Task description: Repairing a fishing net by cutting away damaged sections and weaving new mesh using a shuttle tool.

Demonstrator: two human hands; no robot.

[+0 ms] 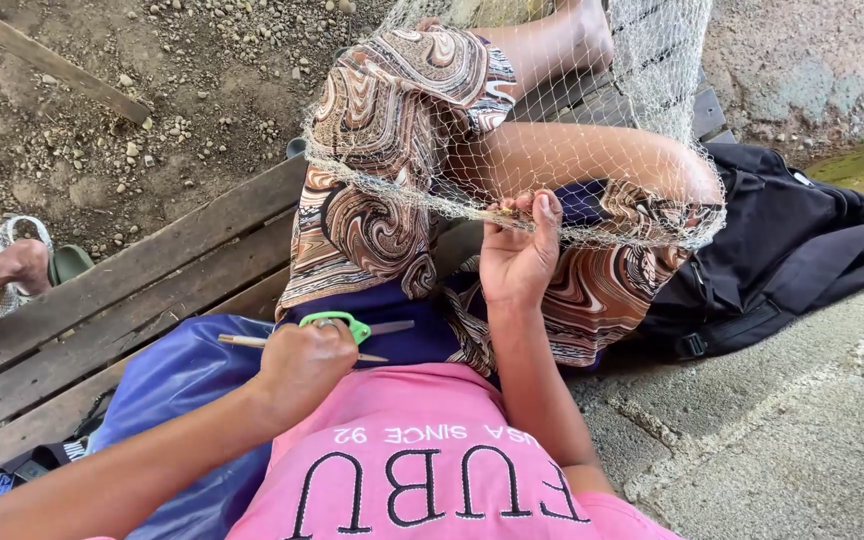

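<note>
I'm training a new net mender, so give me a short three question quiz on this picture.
1. True or false: the left hand holds green-handled scissors.
2. What does the right hand pinch? A) the net B) the black bag C) a stone
3. What does the person sit on?

Key:
1. True; it also grips a thin stick.
2. A, at the net's lower edge over the knees.
3. A wooden bench.

Fine, pale mesh net [592,120]; green plastic-handled scissors [347,325] with dull metal blades; weathered rough wooden bench [132,300]; glossy blue sheet [177,385]; matt black cloth bag [782,250]; gritty gravel [182,90].
</note>
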